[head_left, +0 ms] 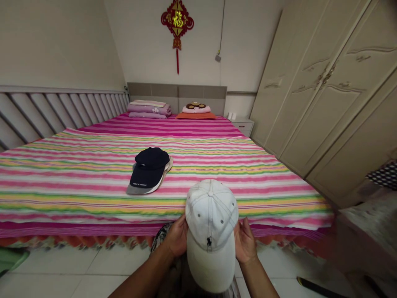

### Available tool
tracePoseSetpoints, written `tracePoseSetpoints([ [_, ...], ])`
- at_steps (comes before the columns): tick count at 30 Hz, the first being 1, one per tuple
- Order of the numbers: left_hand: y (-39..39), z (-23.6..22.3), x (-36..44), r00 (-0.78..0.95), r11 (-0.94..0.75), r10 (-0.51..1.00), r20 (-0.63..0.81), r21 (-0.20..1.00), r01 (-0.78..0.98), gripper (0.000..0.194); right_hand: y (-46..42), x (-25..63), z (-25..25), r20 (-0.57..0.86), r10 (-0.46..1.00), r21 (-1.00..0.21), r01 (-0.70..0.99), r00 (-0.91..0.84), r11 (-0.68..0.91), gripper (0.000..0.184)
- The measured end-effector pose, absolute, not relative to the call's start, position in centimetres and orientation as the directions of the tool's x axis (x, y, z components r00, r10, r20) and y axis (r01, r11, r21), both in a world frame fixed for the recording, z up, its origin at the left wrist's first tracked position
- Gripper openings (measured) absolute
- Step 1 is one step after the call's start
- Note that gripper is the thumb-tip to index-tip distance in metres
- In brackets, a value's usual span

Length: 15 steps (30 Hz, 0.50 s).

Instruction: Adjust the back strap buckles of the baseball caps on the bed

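Rider logo on white cap in two-handed grip of fingers, gold 福 on wall ornament

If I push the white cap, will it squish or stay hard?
The crown probably squishes: it looks like stitched cloth. The brim, smoothly curved, seems stiffer. The white cap may be light; left hand and right hand hold its sides.

We can't see all of L hand or R hand; fingers pt. hidden behind white cap. Navy cap hides most of pale stuff under it; brim txt too sm. to read. Green thing cut at L edge, wardrobe at top & R. Dotted cloth cut, blurry.
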<state>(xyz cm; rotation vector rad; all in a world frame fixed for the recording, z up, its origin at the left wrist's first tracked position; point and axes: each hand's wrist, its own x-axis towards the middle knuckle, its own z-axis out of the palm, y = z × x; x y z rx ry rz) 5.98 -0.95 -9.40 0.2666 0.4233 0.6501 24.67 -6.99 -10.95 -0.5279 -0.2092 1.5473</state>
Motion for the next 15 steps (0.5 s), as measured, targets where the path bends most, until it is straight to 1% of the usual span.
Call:
tracePoseSetpoints([
  [3, -0.6, -9.1, 6.4, 0.688, 0.753, 0.654, -0.315, 0.361, -0.550, 0.039, -8.3, 23.8, -11.8, -0.238, 0.970, -0.391, -0.909, -0.052, -0.145, 0.040],
  [5, -0.1, -9.0, 6.9, 0.652, 0.722, 0.691, -0.313, 0.361, -0.591, 0.039, -9.4, 23.0, -12.5, -0.258, 0.963, -0.376, -0.911, -0.074, -0.171, 0.035],
  [7, 0.5, -8.9, 7.5, 0.631, 0.694, 0.719, -0.292, 0.356, -0.626, 0.040, -10.6, 22.1, -13.2, -0.263, 0.964, -0.377, -0.915, -0.044, -0.145, 0.028],
  [10, 1.4, -8.6, 8.7, 0.633, 0.684, 0.728, -0.263, 0.343, -0.644, 0.043, -11.7, 21.8, -13.4, -0.280, 0.960, -0.421, -0.901, 0.018, -0.106, 0.018],
  [13, 1.8, -8.0, 10.0, 0.638, 0.684, 0.727, -0.253, 0.342, -0.644, 0.046, -11.6, 22.7, -12.6, -0.300, 0.948, -0.478, -0.877, 0.104, -0.055, 0.021],
  [15, 1.8, -7.7, 10.6, 0.614, 0.649, 0.757, -0.222, 0.357, -0.672, 0.044, -11.1, 23.9, -11.9, -0.300, 0.942, -0.509, -0.860, 0.148, -0.027, 0.025],
])
